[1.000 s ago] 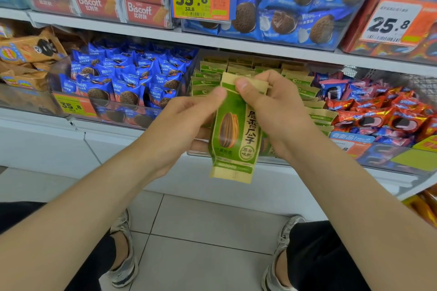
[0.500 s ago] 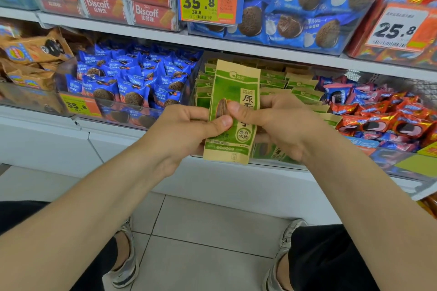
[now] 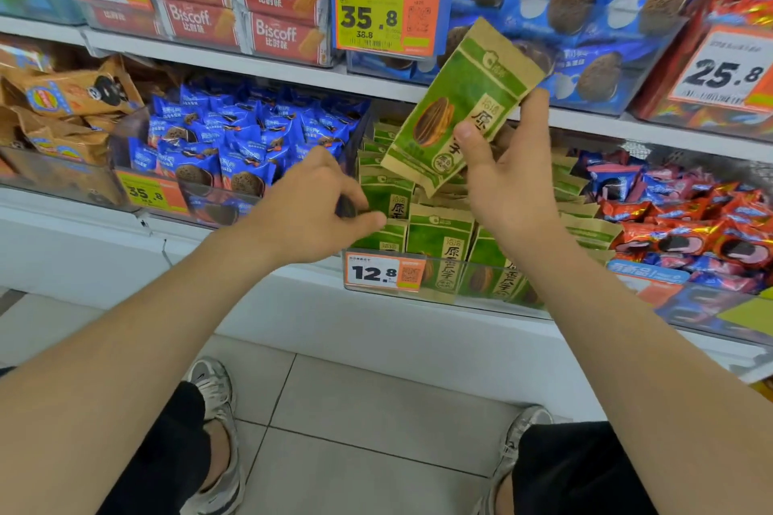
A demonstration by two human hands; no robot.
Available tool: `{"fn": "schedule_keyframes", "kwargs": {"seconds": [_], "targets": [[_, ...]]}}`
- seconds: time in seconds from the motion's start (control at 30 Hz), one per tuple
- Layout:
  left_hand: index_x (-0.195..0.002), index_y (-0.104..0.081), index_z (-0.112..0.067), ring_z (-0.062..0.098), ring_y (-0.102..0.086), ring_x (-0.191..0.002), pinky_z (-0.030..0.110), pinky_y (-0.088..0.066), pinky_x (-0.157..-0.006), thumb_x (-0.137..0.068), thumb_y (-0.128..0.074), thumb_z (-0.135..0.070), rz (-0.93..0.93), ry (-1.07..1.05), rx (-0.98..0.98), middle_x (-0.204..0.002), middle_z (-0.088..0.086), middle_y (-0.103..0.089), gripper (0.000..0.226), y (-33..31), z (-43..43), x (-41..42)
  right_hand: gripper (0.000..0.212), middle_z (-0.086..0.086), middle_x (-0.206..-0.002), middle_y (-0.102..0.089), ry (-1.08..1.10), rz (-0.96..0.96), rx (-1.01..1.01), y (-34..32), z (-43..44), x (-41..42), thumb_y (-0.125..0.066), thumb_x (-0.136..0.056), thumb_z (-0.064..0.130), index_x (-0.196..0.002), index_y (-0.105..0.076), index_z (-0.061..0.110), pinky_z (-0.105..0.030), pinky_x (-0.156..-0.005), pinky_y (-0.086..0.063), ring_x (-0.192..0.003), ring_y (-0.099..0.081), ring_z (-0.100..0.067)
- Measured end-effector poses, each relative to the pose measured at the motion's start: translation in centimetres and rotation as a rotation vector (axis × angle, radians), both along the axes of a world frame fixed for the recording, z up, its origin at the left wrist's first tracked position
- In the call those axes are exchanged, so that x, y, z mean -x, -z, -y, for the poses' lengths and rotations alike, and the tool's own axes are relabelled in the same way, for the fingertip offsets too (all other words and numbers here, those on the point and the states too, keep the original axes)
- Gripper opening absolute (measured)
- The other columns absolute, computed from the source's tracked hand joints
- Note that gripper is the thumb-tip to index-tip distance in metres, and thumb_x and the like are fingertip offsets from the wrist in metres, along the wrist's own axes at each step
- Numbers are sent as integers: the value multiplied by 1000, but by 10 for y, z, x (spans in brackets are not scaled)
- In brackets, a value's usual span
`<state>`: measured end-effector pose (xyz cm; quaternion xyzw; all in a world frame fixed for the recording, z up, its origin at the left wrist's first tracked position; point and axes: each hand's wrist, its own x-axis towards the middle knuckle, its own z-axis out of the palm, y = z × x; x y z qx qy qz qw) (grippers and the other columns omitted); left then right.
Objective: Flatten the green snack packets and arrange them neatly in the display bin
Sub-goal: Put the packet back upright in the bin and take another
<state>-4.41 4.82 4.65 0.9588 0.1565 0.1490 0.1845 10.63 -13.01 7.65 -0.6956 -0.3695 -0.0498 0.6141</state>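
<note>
**Held packet hangs slantwise above the bin, rows below stand upright**

The right hand (image 3: 506, 180) holds one green sunflower seed packet (image 3: 460, 109) in the air, above and behind the standing packets (image 3: 439, 240) in the clear display bin (image 3: 468, 299). Its thumb (image 3: 468, 140) presses on the printed face near the lower end and the other fingers are curled behind. The packet is therefore pinched low down, and most of it sticks out free. Its long axis runs slantwise, from the lower end over the bin's middle up to the right, whereas the packets in the bin stand roughly upright in rows. The held packet looks fairly flat already. The left hand (image 3: 318, 213) is lower, at the bin's left front corner, fingers curled with their tips against the top of a standing packet; whether they pinch it cannot be told. The placing looks to fall to the right hand: it needs to swing the packet upright, then bring it down and forward into a row, probably near the left hand, behind the price tag (image 3: 382, 273)
</note>
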Motion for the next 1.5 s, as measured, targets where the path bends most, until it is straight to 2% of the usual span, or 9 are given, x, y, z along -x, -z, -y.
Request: {"fn": "schedule_keyframes", "kwargs": {"seconds": [0.2,0.4,0.63,0.77,0.93,1.07,1.17,1.3,1.5], "targets": [[-69,-53,-39,35,-57,-112,51,-56,-83,-95,-43,-69,-148,-4,-153,-100,-1,-37,41,14,2,1,42,9,-119,-73,-196,135,219,20,-29,-7,-66,-103,21,-134,-39,16,-55,-93,-59,-109,-73,-13],[-85,-74,-17,31,-51,-86,45,-48,-76,-102,-68,-36,-42,-127,-158,-122,8,-42,26,16,13,-4,36,11,-87,-70,-92,207,332,13,-41,-12,-89,-82,25,-95,-56,27,-32,-73,-57,-79,-67,-3],[-92,-76,-25,31,-55,-92,46,-53,-74,-100,-71,-38,-10,-147,-155,-111,4,-37,16,12,10,-7,52,5,-76,-71,-131,409,496,12,-39,-6,-84,-83,16,-122,-50,28,-37,-68,-59,-63,-66,-6],[-101,-74,-24,35,-56,-87,47,-51,-71,-103,-67,-31,-36,-164,-174,-113,3,-36,10,13,7,-6,20,11,-80,-67,-81,485,417,6,-47,2,-78,-93,28,-107,-64,24,-39,-74,-56,-74,-65,-11],[-100,-76,-24,38,-57,-85,47,-52,-72,-104,-66,-34,-62,-178,-185,-110,5,-36,14,15,7,-6,11,13,-80,-55,-16,647,888,7,-48,3,-69,-100,31,-98,-72,41,-45,-97,-34,-109,-54,-29],[-99,-75,-21,38,-58,-84,50,-55,-75,-102,-69,-35,-59,-174,-182,-111,5,-37,15,17,6,-3,18,4,-88,-59,-55,722,1038,8,-49,11,-58,-100,20,-101,-74,30,-41,-83,-16,-114,-42,-31],[-107,-66,-20,37,-61,-86,54,-56,-77,-92,-81,-30,38,-193,-149,-114,4,-42,23,14,9,-3,28,3,-71,-57,-71,622,1014,8,-45,19,-45,-93,30,-78,-67,22,-46,-96,-32,-96,-51,-26],[-128,-53,-19,31,-59,-95,52,-55,-76,-84,-85,-20,170,-105,-188,-124,3,-47,54,13,8,-3,21,0,-96,-75,117,484,578,9,-48,10,-57,-100,24,-110,-76,19,-43,-92,-58,-89,-69,-19],[-132,-62,-22,31,-50,-107,40,-37,-76,-101,-62,-20,77,18,-333,-118,1,-63,31,20,3,-4,8,10,-94,-75,50,354,749,17,-68,5,-75,-92,30,-97,-80,32,-55,-101,-55,-101,-71,-23]]}}
